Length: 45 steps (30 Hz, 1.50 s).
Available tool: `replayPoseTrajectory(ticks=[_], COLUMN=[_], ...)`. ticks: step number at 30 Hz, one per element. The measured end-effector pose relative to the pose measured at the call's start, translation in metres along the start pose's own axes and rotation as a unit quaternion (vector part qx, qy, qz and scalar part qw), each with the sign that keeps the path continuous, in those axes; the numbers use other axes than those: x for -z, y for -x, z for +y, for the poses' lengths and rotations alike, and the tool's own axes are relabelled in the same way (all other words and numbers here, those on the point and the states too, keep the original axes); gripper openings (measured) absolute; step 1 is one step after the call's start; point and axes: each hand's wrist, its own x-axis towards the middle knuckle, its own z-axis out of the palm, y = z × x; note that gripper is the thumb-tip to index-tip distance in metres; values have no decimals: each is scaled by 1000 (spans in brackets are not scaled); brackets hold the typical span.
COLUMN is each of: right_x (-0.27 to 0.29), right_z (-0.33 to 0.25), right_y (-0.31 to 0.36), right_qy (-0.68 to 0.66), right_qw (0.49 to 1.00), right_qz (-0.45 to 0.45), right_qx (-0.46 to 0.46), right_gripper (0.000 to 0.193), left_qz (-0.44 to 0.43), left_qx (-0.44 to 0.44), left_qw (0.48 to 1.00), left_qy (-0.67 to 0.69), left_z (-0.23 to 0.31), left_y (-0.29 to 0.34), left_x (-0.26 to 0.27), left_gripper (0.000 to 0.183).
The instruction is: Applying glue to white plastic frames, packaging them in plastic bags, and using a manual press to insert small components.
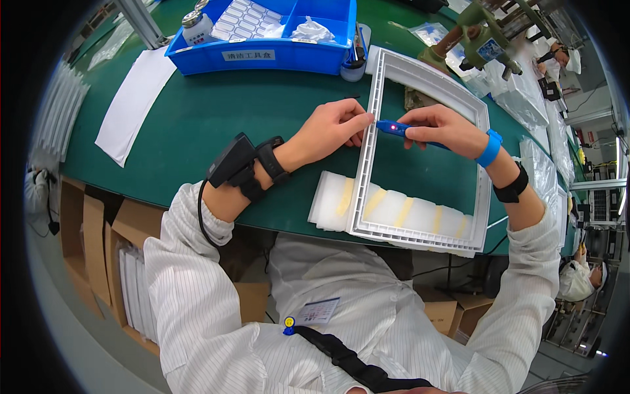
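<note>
A white plastic frame, rectangular with a ribbed rim, lies on the green bench in front of me. Its near end rests on white foam padding with yellow tape strips. My left hand is closed at the frame's left bar, thumb and forefinger pinching the edge. From inside the opening, my right hand grips a blue pen-shaped tool with a small red light glowing on it. The tool's tip points left and meets the same bar, close to my left fingertips; the exact contact point is too small to make out.
A blue divided bin with a bottle, a label sheet and white wipes stands at the back. White paper lies at left. A green metal press stands at the back right, near clear plastic bags. Cardboard boxes sit below the bench.
</note>
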Motion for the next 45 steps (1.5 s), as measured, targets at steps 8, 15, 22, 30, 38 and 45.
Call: replayPoseTrajectory(ticks=[8,15,22,30,38,45], right_x=[38,2,-14,-15,19,12], right_z=[-22,-51,-37,-40,-31,8], right_y=[17,4,4,4,39,83], right_qy=[159,322,394,407,299,37], right_qw=[963,840,791,781,934,971], right_qz=[-204,-393,-427,-431,-178,227], right_qx=[-69,-190,-191,-198,-75,66], right_gripper=[34,30,36,37,29,37], left_qz=[16,2,-2,-5,-1,-5], left_qx=[-29,-27,-22,-21,-7,-6], left_qw=[999,999,999,999,1000,1000], left_qy=[0,-19,-24,-24,-13,-11], left_z=[-13,-12,-10,-8,-6,-6], left_y=[-7,-11,-6,-7,-8,-7], left_x=[5,7,5,5,4,4], left_gripper=[29,33,34,33,32,31])
